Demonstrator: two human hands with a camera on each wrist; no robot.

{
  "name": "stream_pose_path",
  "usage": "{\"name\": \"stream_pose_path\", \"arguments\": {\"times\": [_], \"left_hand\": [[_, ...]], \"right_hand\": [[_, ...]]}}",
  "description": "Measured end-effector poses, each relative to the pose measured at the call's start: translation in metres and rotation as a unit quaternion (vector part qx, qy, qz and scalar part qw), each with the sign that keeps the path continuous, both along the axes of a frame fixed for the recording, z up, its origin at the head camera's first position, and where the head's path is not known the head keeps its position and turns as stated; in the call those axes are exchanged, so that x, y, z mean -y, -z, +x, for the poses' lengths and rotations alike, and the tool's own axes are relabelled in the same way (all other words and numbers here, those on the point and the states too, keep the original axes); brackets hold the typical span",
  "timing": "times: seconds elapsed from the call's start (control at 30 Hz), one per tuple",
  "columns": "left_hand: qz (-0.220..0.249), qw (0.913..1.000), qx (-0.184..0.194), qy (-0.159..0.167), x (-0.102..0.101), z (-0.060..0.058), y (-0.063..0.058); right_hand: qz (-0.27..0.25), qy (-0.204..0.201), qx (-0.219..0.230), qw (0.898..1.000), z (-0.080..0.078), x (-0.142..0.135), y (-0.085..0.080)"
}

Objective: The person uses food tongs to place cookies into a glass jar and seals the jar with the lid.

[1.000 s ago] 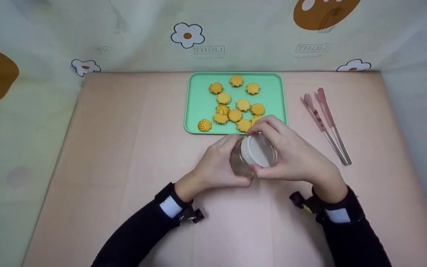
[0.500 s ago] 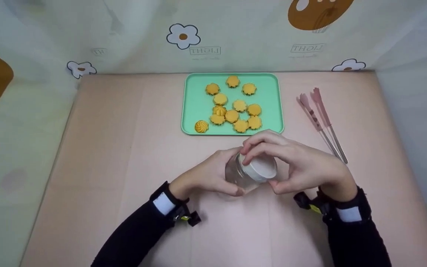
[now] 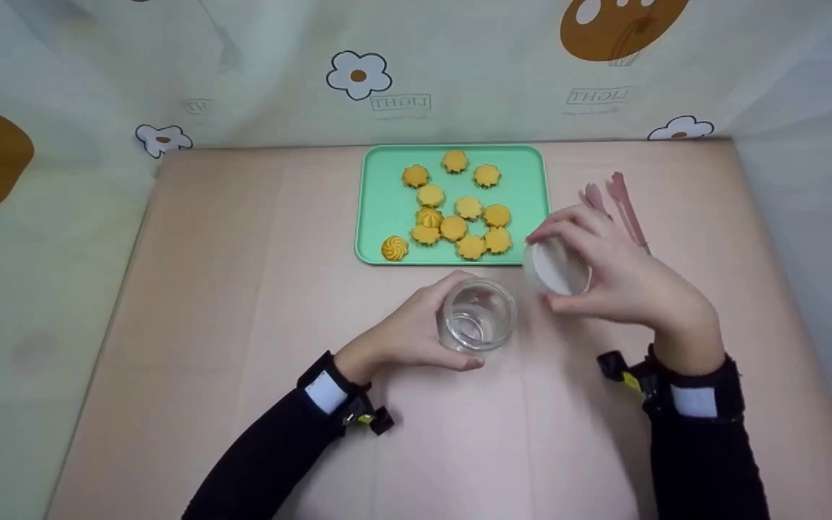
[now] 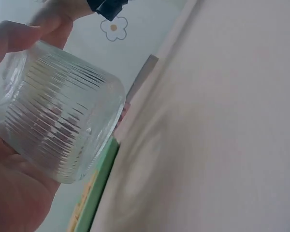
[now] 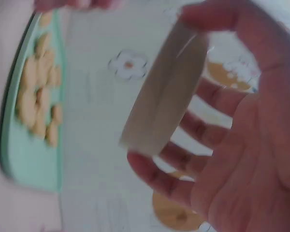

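My left hand grips a clear glass jar by its side, above the table in front of the tray. The jar's mouth is uncovered and it looks empty inside; ribbed walls show on the jar in the left wrist view. To the right, my right hand holds a white lid by its rim, between thumb and fingers, apart from the jar. The lid is blurred in the right wrist view. Behind both hands lies a green tray bearing several golden cookies.
Pink-tipped tongs lie right of the tray, partly hidden behind my right hand. A pale pink cloth covers the table. Light curtains with printed flowers hang along the back and sides.
The lid has come off the jar and moved right and up with my right hand. My left hand keeps hold of the jar, whose mouth now faces up towards the head camera.
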State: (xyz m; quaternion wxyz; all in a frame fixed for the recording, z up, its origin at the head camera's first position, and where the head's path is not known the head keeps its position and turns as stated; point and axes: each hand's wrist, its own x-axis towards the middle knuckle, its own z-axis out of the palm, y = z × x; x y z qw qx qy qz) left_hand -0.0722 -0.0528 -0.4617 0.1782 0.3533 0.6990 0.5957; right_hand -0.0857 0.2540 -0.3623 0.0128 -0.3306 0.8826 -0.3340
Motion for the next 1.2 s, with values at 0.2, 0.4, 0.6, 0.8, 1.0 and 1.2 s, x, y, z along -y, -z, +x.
{"name": "stream_pose_path", "arguments": {"times": [0.2, 0.4, 0.6, 0.8, 1.0, 1.2], "left_hand": [[0.009, 0.9998, 0.015, -0.005, 0.001, -0.005, 0.012], [0.026, 0.9994, 0.024, -0.002, 0.002, -0.007, 0.021], [0.043, 0.9981, 0.043, 0.002, 0.003, -0.008, 0.025], [0.064, 0.9957, 0.066, 0.007, 0.001, -0.008, 0.029], [0.074, 0.9935, 0.084, 0.016, 0.000, -0.006, 0.032], [0.068, 0.9949, 0.074, 0.010, 0.001, -0.007, 0.033]], "right_hand": [[0.082, 0.112, 0.077, 0.987, -0.025, -0.024, 0.023], [0.127, 0.179, 0.122, 0.968, -0.043, -0.037, 0.046], [0.138, 0.202, 0.133, 0.961, -0.048, -0.038, 0.057], [0.170, 0.197, 0.137, 0.956, -0.046, -0.032, 0.060], [0.177, 0.193, 0.136, 0.955, -0.043, -0.031, 0.064], [0.175, 0.189, 0.134, 0.957, -0.044, -0.031, 0.066]]}}
